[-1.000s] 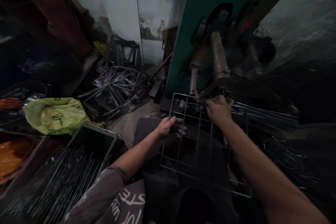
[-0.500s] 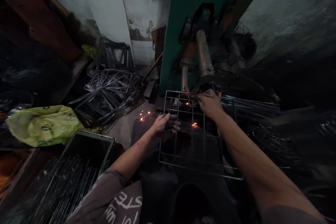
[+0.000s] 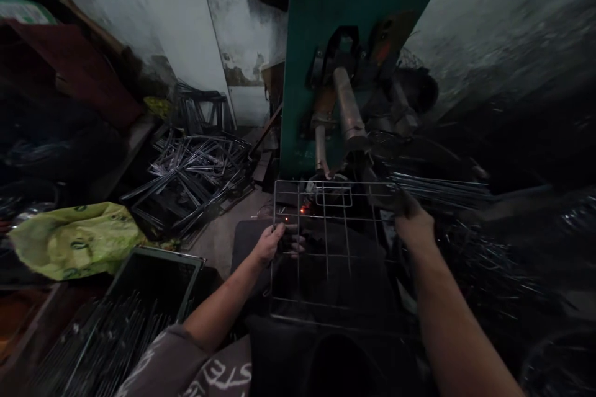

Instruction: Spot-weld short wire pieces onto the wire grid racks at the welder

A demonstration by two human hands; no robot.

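A square wire grid (image 3: 326,248) lies flat in front of me, its far edge under the electrodes of a green spot-welding machine (image 3: 347,80). My left hand (image 3: 274,242) is closed round the grid's left side wire. My right hand (image 3: 412,220) is closed at the grid's right side, next to a bundle of straight wire rods (image 3: 442,189); what its fingers grip is too dark to make out. A few orange sparks glow near the grid's far left corner.
A heap of bent wire frames (image 3: 195,167) lies on the floor at the left. A yellow-green plastic bag (image 3: 77,239) and a dark tray (image 3: 158,276) beside several loose rods (image 3: 97,341) are at the near left. Dark clutter fills the right side.
My right hand has moved from the grid's far edge near the electrodes out to its right side. The bright sparks have died down. The view has tilted up.
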